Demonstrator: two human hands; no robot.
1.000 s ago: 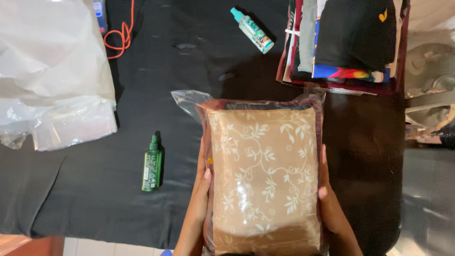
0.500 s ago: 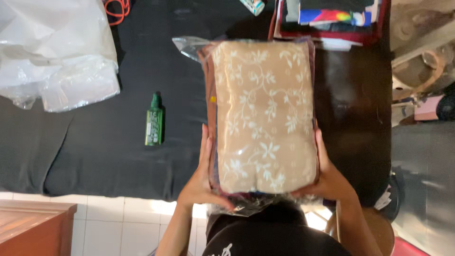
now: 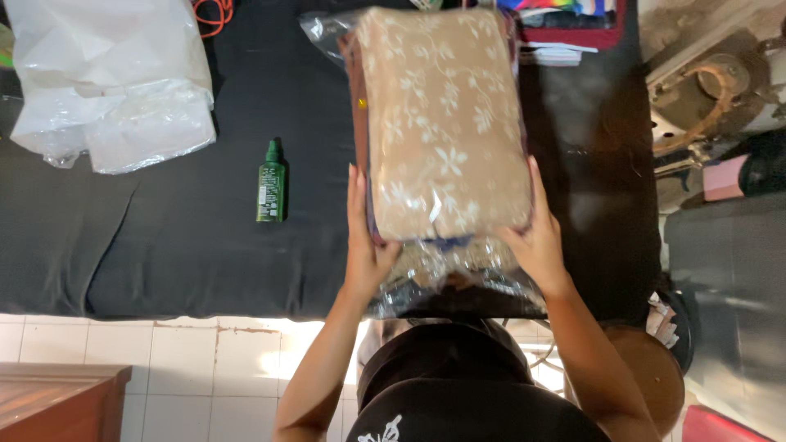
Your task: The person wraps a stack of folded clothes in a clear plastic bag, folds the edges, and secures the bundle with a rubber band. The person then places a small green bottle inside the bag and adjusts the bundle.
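Both forearms are bare, with no sleeves, watch or bracelets showing. The left hand [image 3: 366,245] and right hand [image 3: 536,237] wear no gloves or rings that can be made out. The torso is covered by a black top [image 3: 458,385] bearing a small white printed mark near the lower edge.

A bottle [image 3: 271,182] lies left of the bagged bundle [image 3: 442,123]; plastic bags [image 3: 110,82] farther left, apparently touching nothing.

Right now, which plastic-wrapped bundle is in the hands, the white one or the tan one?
The tan floral fabric pack, gripped by left hand and right hand; the white plastic bundle lies untouched at far left.
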